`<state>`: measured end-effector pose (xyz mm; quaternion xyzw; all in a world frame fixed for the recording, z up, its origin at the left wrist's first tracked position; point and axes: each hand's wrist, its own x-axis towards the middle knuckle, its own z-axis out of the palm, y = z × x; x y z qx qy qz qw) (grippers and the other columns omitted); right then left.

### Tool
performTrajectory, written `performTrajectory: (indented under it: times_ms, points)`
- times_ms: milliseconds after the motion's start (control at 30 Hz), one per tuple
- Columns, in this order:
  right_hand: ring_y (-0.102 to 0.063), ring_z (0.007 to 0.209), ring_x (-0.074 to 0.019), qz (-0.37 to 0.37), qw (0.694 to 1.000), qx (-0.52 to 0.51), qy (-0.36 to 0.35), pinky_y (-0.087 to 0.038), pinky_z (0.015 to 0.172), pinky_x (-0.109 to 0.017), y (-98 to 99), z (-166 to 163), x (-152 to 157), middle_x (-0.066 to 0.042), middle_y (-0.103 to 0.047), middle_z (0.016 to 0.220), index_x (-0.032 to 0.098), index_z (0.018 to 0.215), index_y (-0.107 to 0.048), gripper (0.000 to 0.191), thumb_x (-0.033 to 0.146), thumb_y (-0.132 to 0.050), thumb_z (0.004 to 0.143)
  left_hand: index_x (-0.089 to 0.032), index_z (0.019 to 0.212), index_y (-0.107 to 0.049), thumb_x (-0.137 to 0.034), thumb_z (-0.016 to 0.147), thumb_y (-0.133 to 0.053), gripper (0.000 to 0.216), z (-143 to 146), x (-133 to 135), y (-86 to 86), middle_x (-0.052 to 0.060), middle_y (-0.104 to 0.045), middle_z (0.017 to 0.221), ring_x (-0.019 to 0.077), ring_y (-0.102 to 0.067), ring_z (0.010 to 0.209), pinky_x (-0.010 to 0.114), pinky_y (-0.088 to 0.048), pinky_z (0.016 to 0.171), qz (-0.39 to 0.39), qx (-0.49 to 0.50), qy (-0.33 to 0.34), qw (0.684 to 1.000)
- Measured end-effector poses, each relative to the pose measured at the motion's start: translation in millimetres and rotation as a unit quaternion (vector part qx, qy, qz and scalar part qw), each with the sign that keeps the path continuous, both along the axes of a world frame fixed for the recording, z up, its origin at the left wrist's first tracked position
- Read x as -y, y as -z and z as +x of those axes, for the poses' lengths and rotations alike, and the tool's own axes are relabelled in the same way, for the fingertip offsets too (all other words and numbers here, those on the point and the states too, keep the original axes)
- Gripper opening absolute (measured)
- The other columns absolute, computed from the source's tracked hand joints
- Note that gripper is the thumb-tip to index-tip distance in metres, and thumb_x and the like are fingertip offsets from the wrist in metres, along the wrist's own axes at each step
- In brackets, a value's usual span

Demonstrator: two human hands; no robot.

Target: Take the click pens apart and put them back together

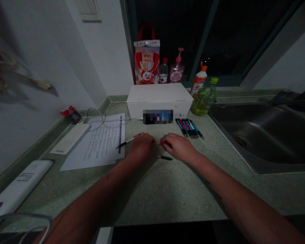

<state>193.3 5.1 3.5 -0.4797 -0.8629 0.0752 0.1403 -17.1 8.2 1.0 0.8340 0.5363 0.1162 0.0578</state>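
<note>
Slim red pen part [162, 143] pinched between two hands

The left hand [141, 144] and the right hand [179, 145] face each other low over a smooth green countertop [165, 193] flecked with dark specks. The left fingers are bunched around the pale, thin end of the pen part, though its tip is hidden inside their grasp. The right fingers are curled and pinch its red end, with a dark bit showing beside them. The part lies roughly level, bridging the narrow gap between the two sets of fingertips.

Just nearer the body than the fingers rests a short black cylinder [166, 158] with a slender pale point toward the left. Beside the left fingers, a black-and-white pen [125, 141] slants across the edge of flat printed paper [96, 145], one end reaching up behind the hand. Farther left of them is a white, flat-sided slab [71, 139], its corner over the paper, with thin pale cable [104, 115] looping loosely nearby.

Beyond the right fingers, slim pens [189, 128] in blue, red, white and black lie side by side in a slanting row. Straight beyond both hands sits a matte white rectangular box [160, 92]. Well to the right of the right fingers, a brushed-looking metal sink [277, 132] sinks into the counter with rounded corners.
</note>
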Motion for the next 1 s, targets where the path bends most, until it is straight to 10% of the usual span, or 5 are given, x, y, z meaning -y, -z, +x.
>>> performTrajectory:
  times_ms: [233,533,800,1000]
  points:
    - [-0.069,0.098,-0.0233,0.014,0.999,0.002,0.034,-0.048,0.08,-0.032,5.4,5.8,-5.7,-0.008,-0.073,0.105,0.021,0.105,-0.075,0.014,0.024,-0.062,0.102,-0.018,0.112,-0.071,-0.019,0.1,-0.06,0.016,-0.4,3.6,-3.8,0.01,-0.071,0.111,0.0289,-0.061,0.11,0.043,-0.046,0.096,0.033,0.039,0.018,0.999]
    - [-0.069,0.095,-0.0231,0.008,0.997,-0.008,0.073,-0.048,0.075,-0.032,-0.8,13.0,-9.0,-0.009,-0.074,0.105,0.021,0.104,-0.076,0.017,0.027,-0.06,0.103,-0.02,0.101,-0.074,-0.027,0.097,-0.069,0.01,11.0,19.5,-9.4,0.007,-0.072,0.11,0.0272,-0.062,0.112,0.042,-0.046,0.101,-0.046,0.009,0.193,0.98]
    - [-0.07,0.099,-0.0255,0.021,0.995,-0.026,0.093,-0.051,0.079,-0.036,-2.5,22.3,-12.4,-0.009,-0.075,0.107,0.022,0.105,-0.076,0.017,0.028,-0.06,0.102,-0.02,0.107,-0.074,-0.023,0.1,-0.053,0.022,-8.1,-0.6,-4.9,0.011,-0.075,0.106,0.0297,-0.067,0.102,0.044,-0.051,0.092,-0.036,0.131,-0.048,0.99]
    - [-0.07,0.1,-0.0249,0.019,0.995,-0.027,0.09,-0.051,0.079,-0.035,-6.7,22.2,-10.8,-0.008,-0.076,0.108,0.02,0.106,-0.076,0.017,0.026,-0.06,0.102,-0.021,0.105,-0.077,-0.025,0.099,-0.048,0.03,-16.8,-7.5,-3.7,0.011,-0.077,0.111,0.0295,-0.066,0.106,0.045,-0.049,0.099,-0.015,0.164,-0.054,0.985]
